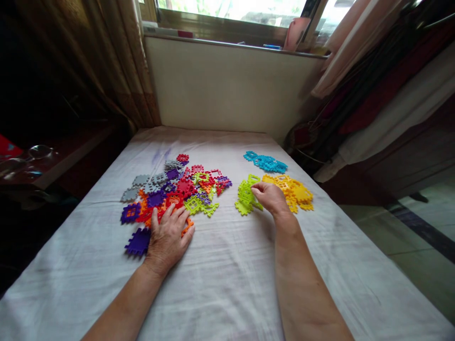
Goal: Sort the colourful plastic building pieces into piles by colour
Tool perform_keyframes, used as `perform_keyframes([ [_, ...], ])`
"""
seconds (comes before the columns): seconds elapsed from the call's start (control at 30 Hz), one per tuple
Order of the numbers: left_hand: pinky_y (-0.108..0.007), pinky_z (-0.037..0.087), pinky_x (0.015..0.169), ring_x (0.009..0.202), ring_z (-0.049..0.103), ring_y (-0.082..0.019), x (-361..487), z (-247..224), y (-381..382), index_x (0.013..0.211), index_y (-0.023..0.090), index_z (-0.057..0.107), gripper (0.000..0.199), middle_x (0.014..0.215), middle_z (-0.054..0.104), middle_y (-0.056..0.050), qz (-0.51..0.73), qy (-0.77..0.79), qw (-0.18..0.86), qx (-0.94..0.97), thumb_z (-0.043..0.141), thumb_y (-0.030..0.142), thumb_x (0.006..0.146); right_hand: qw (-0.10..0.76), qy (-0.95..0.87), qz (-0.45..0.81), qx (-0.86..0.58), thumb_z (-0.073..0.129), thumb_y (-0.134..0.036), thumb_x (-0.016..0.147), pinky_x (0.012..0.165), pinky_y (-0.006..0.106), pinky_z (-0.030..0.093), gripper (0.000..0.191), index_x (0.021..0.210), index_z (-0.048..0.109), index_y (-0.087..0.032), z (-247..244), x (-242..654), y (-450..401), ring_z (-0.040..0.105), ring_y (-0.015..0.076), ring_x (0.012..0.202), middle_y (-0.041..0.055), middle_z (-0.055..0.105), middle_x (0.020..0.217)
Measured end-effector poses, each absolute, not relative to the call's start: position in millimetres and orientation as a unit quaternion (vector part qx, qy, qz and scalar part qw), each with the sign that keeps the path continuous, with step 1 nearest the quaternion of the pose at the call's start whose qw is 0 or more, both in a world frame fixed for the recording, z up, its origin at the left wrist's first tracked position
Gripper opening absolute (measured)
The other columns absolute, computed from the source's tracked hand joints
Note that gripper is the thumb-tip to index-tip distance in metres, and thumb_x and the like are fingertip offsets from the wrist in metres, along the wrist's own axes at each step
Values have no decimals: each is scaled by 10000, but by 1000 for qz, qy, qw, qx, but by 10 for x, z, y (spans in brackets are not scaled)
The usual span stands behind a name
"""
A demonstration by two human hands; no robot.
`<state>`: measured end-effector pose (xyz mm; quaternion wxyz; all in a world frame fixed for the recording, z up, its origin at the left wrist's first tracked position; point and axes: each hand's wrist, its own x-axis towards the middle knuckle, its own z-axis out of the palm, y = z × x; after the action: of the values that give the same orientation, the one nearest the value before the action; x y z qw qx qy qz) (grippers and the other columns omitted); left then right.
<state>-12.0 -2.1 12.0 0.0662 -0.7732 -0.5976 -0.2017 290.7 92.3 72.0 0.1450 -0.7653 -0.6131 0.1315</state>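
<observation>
My left hand (169, 235) lies with fingers spread over the near side of a mixed heap of notched plastic interlocking tiles. Under and around it are red and orange tiles, including an orange tile (187, 226) by the thumb. Just left of the wrist is a solid purple tile (138, 242). My right hand (272, 196) is closed in a pinch at a small pile of lime-green tiles (244, 194), with a lime-green tile at its fingertips; the fingers partly hide it. A yellow tile pile (301, 193) sits right of this hand, partly behind it.
Blue tiles (270, 164) form a pile at the back right. Grey tiles (141, 180) lie at the mixed heap's left. A white sheet (220, 284) covers the surface, which meets a wall (231, 85) below a window. Clothes (384, 113) hang at the right; a curtain (117, 61) hangs left.
</observation>
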Motion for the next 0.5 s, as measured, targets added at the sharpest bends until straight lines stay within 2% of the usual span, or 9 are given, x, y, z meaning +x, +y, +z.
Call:
perform_keyframes([
  [0.17,-637,64,1207,1364,472,-327,-120,110,-18,1239,239,659,370,1332,660,-90,-201,-597,72,-773,510,376,929,143,-615,73,-772,548,-362,915,795,275,484,277,1060,776,-298,857,2783,884,690,201,969,25,769,1081],
  [0.27,-643,70,1205,1362,475,-332,-121,111,-17,1236,236,662,371,1326,663,-97,-200,-596,72,-774,506,372,928,132,-689,98,-706,574,-364,911,787,257,479,247,1033,778,-296,875,2515,828,684,187,970,18,770,1068],
  [0.37,-646,76,1203,1361,478,-335,-121,119,-19,1242,230,662,377,1325,663,-103,-200,-592,69,-778,505,368,928,80,-763,136,-626,653,-434,870,797,252,483,252,1051,761,-296,834,2174,724,684,189,976,20,761,1081],
  [0.5,-651,80,1201,1357,483,-334,-122,127,-23,1249,250,664,378,1323,666,-91,-207,-589,63,-779,514,364,921,14,-791,104,-603,762,-489,770,828,312,510,413,1082,734,-220,784,1850,580,663,262,1055,121,709,1156],
])
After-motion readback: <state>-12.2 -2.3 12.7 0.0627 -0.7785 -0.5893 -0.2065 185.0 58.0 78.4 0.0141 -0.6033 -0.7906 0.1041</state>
